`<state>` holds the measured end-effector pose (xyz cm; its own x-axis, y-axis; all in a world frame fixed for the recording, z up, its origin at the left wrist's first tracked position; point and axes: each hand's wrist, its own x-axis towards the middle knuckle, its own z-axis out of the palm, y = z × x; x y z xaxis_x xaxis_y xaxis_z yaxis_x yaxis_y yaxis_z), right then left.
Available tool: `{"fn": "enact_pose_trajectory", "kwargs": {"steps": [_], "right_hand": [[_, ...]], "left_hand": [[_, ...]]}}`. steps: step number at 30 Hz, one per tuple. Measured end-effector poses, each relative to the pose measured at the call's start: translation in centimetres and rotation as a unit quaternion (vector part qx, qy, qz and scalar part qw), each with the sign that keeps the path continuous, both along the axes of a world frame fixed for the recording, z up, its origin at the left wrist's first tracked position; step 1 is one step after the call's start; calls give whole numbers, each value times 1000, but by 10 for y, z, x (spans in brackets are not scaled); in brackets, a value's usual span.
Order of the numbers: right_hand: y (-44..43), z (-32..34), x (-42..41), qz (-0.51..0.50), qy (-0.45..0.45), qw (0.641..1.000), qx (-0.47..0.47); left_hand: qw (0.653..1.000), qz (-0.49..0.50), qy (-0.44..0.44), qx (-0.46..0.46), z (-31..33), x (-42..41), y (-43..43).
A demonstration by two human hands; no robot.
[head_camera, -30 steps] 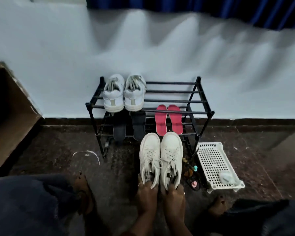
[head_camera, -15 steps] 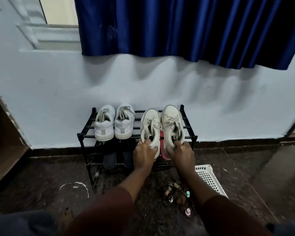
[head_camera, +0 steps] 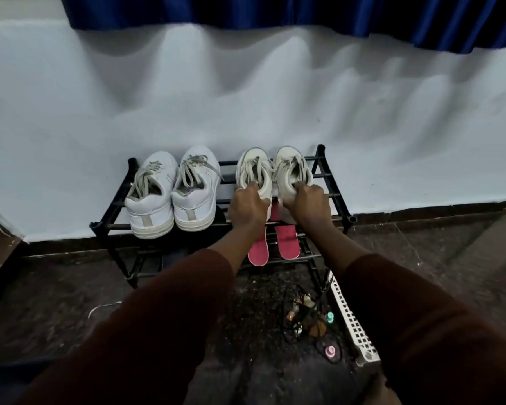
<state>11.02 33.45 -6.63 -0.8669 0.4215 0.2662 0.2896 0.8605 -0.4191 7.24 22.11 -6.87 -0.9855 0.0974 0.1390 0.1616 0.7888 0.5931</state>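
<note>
Entry: pair of cream sneakers; location, the right half of the top tier of a black shoe rack, toes to the far wall, heels near; the two shoes touch side by side.

Hold: we log the left hand with its fingers hooked into the heel opening of the left shoe and clamped round the heel; the right hand grips the right shoe's heel the same way; neither shoe is released. We judge the heel grip lets both shoes slide in toes first and be squared against each other on the rails.

Neighbour: a pair of white sneakers on the left half of the same tier, just beside the cream pair but apart from it, also heels near; we take this as the pattern being matched.

Below: two pink insoles on the lower tier under the held pair, their near ends jutting out, probably laid apart from their shoes to air.

Floor, near: a tangle of cords and small bottles between the forearms; a white plastic basket on the right.

Far: pale wall; blue curtain above.
</note>
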Motion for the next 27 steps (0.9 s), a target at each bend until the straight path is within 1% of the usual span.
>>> {"fn": "enact_pose_trajectory", "kwargs": {"steps": [2,4,7,10,14,16,18,20,22,23,27], "right_hand": [[2,-9,-1,1,8,1000,8],[3,-13,2,11,3,1000,16],[6,-11,13,30,-17,999,17],[10,-12,35,23,-11,1000,3],[14,-32,81,-12,-5,1000,-24],[18,-56,106,-37,-20,998,-52],[23,-88,129,-67,-43,993,-82],[28,-123,151,-96,-81,986,-105],[29,-158,171,-115,-130,977,-124],[28,-174,178,-118,-157,972,-131],[21,-232,190,-108,-234,955,-150]], "left_hand": [[1000,7,1,-25,-5,0,1],[1000,8,1,-30,-7,4,3],[1000,8,3,2,-8,12,1],[999,-4,47,23,-15,33,2],[992,-71,90,59,-40,77,4],[987,-115,100,50,-64,98,2],[988,-136,69,38,-93,114,-2],[993,-115,9,22,-125,125,-9],[995,-82,-49,-36,-155,131,-18],[992,-71,-82,-61,-171,132,-22],[971,-29,-210,-109,-227,129,-33]]}}
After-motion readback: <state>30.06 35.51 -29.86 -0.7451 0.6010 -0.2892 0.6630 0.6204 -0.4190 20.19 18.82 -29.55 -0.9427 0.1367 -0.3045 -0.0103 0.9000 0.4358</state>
